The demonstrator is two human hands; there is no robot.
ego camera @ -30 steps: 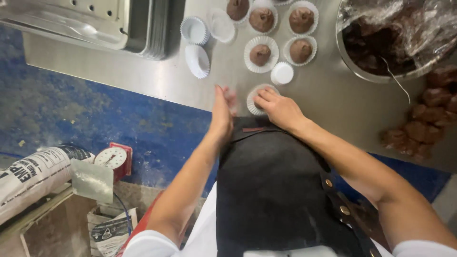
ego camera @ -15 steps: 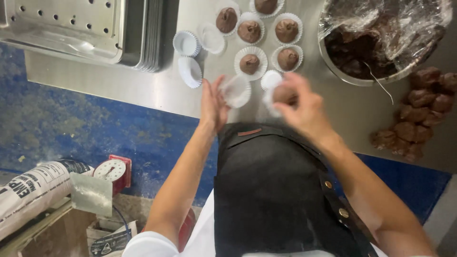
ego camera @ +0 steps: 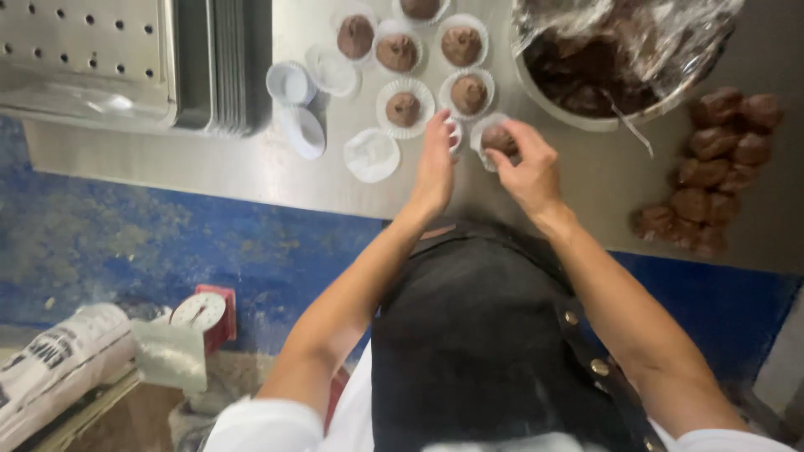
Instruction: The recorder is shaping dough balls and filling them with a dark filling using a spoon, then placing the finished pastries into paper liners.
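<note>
My right hand (ego camera: 526, 166) grips a white paper cup holding a brown dough ball (ego camera: 497, 138) on the steel counter (ego camera: 251, 172). My left hand (ego camera: 435, 163) lies flat beside it, its fingertips touching a small white cup (ego camera: 453, 132) between the two hands. Just beyond stand several filled paper cups, such as one filled cup (ego camera: 404, 107) and another filled cup (ego camera: 468, 92). An empty paper cup (ego camera: 372, 154) lies left of my left hand.
A metal bowl (ego camera: 615, 63) of brown dough, partly under plastic wrap, sits at the back right with a utensil in it. Loose dough balls (ego camera: 712, 167) lie at the right. Empty cups (ego camera: 295, 105) lie near stacked perforated trays (ego camera: 109, 59). Below are a scale (ego camera: 201, 314) and a sack (ego camera: 59, 360).
My right hand carried the filled cup farther onto the counter, beside the other filled cups. My left hand let go of the empty cup and moved right, next to the right hand.
</note>
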